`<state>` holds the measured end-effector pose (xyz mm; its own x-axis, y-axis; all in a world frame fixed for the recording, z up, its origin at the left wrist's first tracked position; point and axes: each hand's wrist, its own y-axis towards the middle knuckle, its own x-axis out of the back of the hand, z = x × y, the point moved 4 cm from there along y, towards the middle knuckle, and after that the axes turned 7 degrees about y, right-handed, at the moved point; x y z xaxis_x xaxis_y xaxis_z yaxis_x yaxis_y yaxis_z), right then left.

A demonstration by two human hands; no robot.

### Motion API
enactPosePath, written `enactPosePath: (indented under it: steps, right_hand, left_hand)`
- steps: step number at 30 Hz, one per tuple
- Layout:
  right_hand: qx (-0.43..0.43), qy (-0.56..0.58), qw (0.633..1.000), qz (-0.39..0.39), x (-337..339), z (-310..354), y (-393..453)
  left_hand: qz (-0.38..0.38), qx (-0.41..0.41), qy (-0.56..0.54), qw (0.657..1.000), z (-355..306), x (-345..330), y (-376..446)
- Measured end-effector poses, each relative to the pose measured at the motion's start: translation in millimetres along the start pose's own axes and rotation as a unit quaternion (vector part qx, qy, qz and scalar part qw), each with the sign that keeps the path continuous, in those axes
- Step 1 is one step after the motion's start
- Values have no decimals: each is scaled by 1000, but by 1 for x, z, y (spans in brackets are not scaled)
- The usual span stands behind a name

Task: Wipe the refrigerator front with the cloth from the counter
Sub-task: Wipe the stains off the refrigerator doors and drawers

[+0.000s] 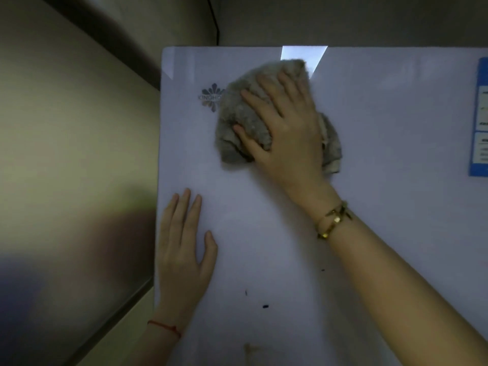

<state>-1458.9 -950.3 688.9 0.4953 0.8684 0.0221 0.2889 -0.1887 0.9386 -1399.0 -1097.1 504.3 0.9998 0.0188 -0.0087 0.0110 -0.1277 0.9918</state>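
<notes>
The white refrigerator front fills the middle and right of the head view. A crumpled grey cloth lies pressed against its upper part, next to a grey flower logo that it partly covers. My right hand is spread flat over the cloth, fingers apart, holding it against the door; a gold bracelet sits on that wrist. My left hand rests flat and bare on the door near its left edge, below the cloth, holding nothing.
A blue label is stuck at the door's right edge. A few small dark marks and a yellowish smear show low on the door. A beige wall lies to the left.
</notes>
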Motion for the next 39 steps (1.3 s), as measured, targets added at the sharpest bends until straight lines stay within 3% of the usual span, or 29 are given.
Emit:
enactPosePath:
  steps: [5,10,12,16,19,26,34,36,39]
  right_hand:
    - [108,16,991,80,7,14,-58]
    - [-32,-30,999,-10,37,-34,-2]
    - [-35,-31,999,-17,23,-23,28]
    - [59,6,997,52,-19,27,8]
    - [109,17,991,80,-11,31,-35]
    - [-60,-25,997,-31,36,-32,-6]
    - [89,3,990,108,35,28,-157]
    - [56,-8,995,83,49,15,-156]
    - [-67,-30,997,-15,58,-5,-125]
  left_hand:
    - [-3,2,-9,1000,1,1,1]
    - [-16,0,-6,1000,-1,3,2]
    - [-18,0,-6,1000,-1,3,2]
    - [-15,-1,-5,1000,-3,4,2]
    - [-8,-4,-10,1000,-1,4,2]
    - [-15,-1,-13,1000,-1,3,2]
    - [-12,-9,-7,1000,-1,5,-5]
    - [-7,-14,0,1000,0,5,-15]
    - [-3,-17,4,1000,3,5,-35]
